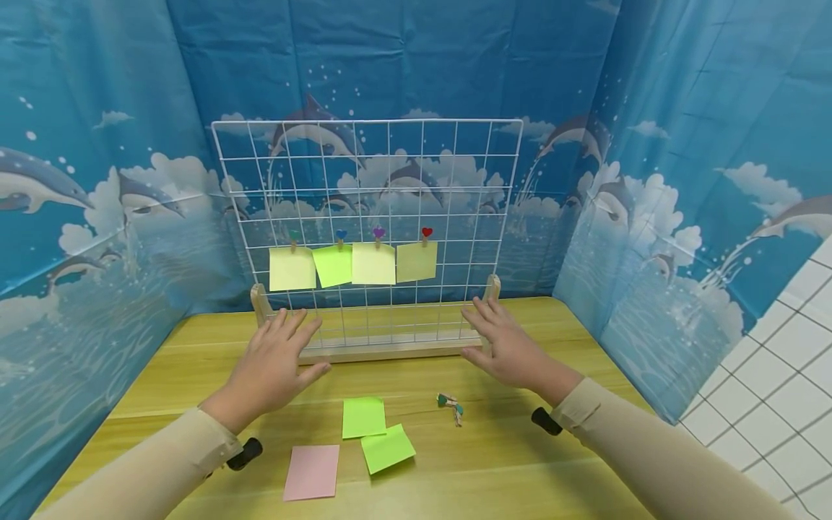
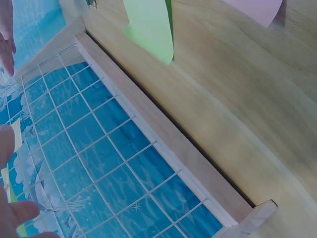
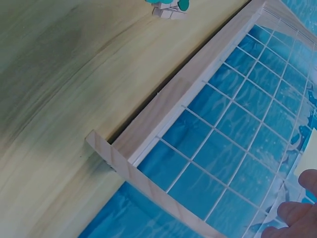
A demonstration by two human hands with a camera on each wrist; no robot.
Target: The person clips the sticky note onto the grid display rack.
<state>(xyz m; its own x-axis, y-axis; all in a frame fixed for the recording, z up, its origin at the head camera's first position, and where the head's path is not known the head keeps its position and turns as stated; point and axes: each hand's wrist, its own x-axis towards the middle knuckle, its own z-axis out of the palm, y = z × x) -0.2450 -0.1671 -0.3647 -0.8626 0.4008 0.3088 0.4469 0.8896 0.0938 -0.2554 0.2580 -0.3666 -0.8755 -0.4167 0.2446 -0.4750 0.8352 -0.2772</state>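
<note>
A white wire grid (image 1: 390, 215) stands upright in a wooden stand (image 1: 390, 352). Several sticky notes, pale yellow (image 1: 292, 269), bright green (image 1: 334, 267) and olive-yellow (image 1: 417, 263), hang in a row on it from small clothespins with heart tops, such as a red one (image 1: 426, 232). My left hand (image 1: 274, 367), palm down with fingers spread, is by the stand's left end and holds nothing. At the right end, my right hand (image 1: 510, 352) reaches forward with extended fingers, also holding nothing. Fingertips (image 3: 292, 213) show beside the grid in the right wrist view.
Two bright green sticky notes (image 1: 363, 417) overlap at a corner on the wooden table (image 1: 481, 469). A pink note (image 1: 312, 472) lies nearer, to their left. Small clothespins with green tops (image 1: 450, 406) lie to the right. Blue dolphin-print curtains (image 1: 455, 65) surround the table's back and sides.
</note>
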